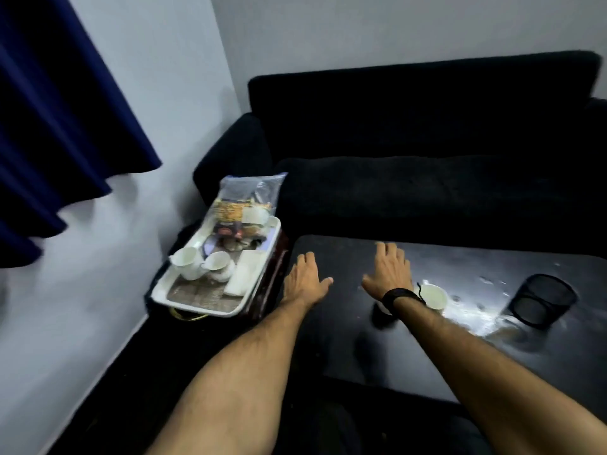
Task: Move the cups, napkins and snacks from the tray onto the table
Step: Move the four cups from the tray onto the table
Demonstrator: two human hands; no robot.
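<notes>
White rectangular tray (197,303) holds two white cups (203,262), folded napkins (244,274), bagged snacks (243,211) — one white cup (433,295) sits on my black surface (345,323); my left hand (305,277) and right hand (391,270) hover released.

Snack bags (241,221) blurred; cup (433,295) partly behind right wrist.

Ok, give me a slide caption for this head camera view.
Both hands open above the dark table; one cup moved, tray still loaded.

Black sofa (427,133), blue curtain (59,110), pale wall (361,27)
</notes>
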